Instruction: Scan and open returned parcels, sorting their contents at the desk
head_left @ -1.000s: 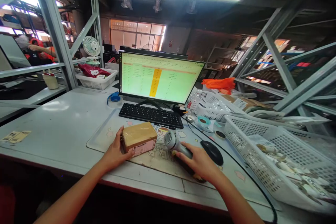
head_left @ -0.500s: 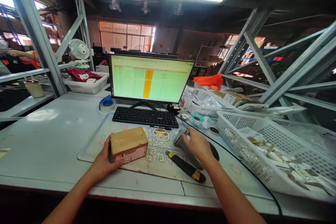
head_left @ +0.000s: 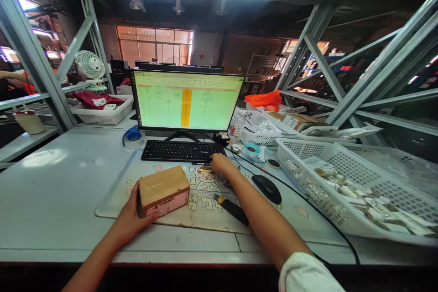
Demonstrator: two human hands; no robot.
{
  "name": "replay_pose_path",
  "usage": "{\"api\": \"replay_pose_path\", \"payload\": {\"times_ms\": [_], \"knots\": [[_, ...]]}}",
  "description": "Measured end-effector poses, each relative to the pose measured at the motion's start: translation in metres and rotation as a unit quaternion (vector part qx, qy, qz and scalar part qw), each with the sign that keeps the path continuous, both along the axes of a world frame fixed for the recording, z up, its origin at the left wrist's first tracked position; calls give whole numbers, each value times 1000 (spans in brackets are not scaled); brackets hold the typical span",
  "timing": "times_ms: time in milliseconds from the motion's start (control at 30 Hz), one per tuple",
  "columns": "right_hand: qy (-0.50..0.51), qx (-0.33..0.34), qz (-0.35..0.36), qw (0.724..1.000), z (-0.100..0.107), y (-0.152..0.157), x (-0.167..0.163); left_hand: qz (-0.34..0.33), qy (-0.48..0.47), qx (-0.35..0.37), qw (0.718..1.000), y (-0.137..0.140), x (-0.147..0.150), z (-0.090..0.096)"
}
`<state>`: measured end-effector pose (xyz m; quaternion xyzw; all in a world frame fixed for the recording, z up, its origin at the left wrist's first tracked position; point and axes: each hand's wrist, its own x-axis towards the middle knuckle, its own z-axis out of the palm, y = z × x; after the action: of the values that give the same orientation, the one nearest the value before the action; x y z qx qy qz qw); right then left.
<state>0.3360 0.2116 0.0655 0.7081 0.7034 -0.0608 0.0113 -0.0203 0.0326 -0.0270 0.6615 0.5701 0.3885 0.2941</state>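
Left hand [head_left: 132,219] gripping the box [head_left: 166,187] by its left end, thumb low along the front; right hand [head_left: 221,163] up at the keyboard [head_left: 178,150], near its right end, and from here we cannot tell how its fingers are curled or whether a key is down. Our box sits flat on the mat [head_left: 118,198], left of the cutter [head_left: 234,211]. Doing this well, we'd say, means steadying the box lightly, touching keys with fingertips only and holding our right forearm [head_left: 262,212] up off that cutter. Now the lie of it: pink label [head_left: 173,204] facing us, long axis running left to right, right end angled slightly away. Farther out, the monitor [head_left: 153,105] stands behind the keyboard, the mouse [head_left: 267,188] lies right of our forearm, and beyond that, a white basket [head_left: 304,182].
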Motion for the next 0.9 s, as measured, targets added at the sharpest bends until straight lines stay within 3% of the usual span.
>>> {"api": "replay_pose_path", "payload": {"times_ms": [333,400,500,633,733,833,900], "knots": [[-2,6,23,1000,17,-2,-22,-11,-19,4,1000,-3,2,7],[1,14,40,999,26,-18,-29,-13,-24,7,1000,-3,2,5],[4,12,87,996,33,-66,-27,-14,-27,4,1000,-1,1,0],[-20,-11,126,992,11,-145,4,-18,-33,-12,999,2,2,-2],[-24,-8,119,993,-20,-178,32,-9,-27,16,999,-1,4,10],[50,45,91,994,-40,-185,46,43,44,118,991,-12,7,39],[153,86,86,981,-40,-187,44,72,136,218,964,-23,11,63]]}}
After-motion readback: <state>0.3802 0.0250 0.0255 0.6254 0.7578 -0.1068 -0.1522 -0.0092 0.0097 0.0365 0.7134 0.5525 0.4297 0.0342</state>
